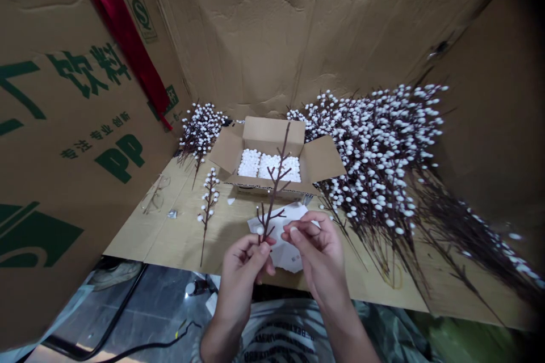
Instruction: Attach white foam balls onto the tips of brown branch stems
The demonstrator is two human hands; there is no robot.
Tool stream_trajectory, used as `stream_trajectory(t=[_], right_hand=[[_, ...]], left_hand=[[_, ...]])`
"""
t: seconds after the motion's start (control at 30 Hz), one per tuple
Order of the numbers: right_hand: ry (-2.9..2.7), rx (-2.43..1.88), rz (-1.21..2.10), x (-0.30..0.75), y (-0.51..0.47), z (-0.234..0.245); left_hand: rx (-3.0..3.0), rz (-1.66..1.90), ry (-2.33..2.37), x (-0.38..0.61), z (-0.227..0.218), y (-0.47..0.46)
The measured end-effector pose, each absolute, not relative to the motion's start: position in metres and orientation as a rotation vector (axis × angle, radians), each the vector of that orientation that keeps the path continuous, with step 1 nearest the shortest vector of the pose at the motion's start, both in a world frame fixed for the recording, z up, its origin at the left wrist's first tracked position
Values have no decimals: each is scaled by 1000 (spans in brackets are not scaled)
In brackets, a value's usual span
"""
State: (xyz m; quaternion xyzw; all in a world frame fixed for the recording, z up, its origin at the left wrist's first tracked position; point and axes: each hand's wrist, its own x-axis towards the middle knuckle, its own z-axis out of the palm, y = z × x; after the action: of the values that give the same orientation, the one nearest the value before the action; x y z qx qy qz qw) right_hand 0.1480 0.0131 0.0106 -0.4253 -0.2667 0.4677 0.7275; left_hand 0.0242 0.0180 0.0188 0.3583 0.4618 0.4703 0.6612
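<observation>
My left hand [247,261] is closed around the lower stem of a brown artificial twig [276,181], which stands nearly upright. A white berry [260,230] sits low on the twig's left side, and most of its side tips are bare. Just right of the stem, my right hand [317,244] is pinched, thumb against forefinger; whatever it grips is too small or hidden to make out. Behind the twig stands an open cardboard box [272,131] holding white foam berries [249,163]. A crumpled white paper [289,258] lies beneath my hands.
A single berry twig [208,204] lies left of the box. Berry twigs are heaped at the right [374,153], with a smaller bunch [202,130] at back left. Bare twigs [455,221] lie far right. Glasses [157,193] rest near the left cardboard wall [80,181].
</observation>
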Motion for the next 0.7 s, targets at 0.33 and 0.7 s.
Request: stream_trajectory(t=[0.33, 0.7], right_hand=[[-898, -982, 1062, 153, 5, 9], [-1272, -1055, 983, 163, 13, 25]], left_hand=[[970, 1055, 1032, 21, 13, 15], [1027, 971, 1054, 22, 15, 19]])
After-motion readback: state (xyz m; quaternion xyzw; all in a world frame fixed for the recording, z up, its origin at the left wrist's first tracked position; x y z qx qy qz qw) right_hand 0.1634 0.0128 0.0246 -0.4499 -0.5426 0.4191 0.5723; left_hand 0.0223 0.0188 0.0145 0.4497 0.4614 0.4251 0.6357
